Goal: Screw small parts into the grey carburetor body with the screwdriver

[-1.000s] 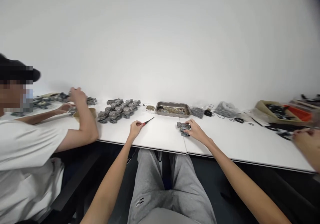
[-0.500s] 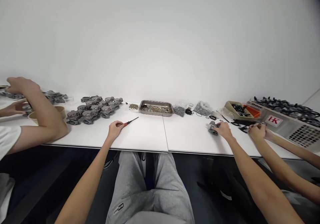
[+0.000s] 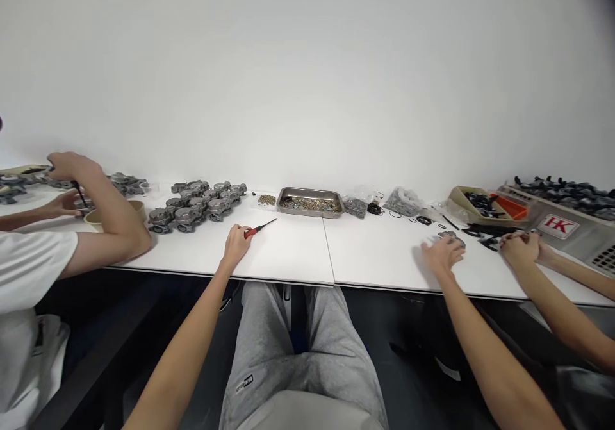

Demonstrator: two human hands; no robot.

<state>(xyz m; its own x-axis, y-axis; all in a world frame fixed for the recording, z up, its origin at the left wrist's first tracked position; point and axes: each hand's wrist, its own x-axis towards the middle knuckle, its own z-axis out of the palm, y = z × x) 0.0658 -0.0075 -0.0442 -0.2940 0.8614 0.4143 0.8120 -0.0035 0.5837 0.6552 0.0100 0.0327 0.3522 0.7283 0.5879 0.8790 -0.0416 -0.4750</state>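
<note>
My left hand is closed around the red handle of a screwdriver, its dark shaft pointing away to the right above the white table. My right hand is a little blurred, with its fingers spread. Just beyond those fingers a grey metal housing rests on the table, partly covered by the hand. I cannot tell whether a fingertip still touches it. Rows of similar grey metal housings stand to the left of my left hand.
A metal tray of small brass parts stands by the wall, beside a brass pile. Bags of grey parts, black rings, a beige bin and a crate lie rightward. Co-workers' arms occupy both sides.
My right hand has let go of the grey metal housing, which now sits farther right on the table. The view has turned slightly left. My left hand keeps the screwdriver.
</note>
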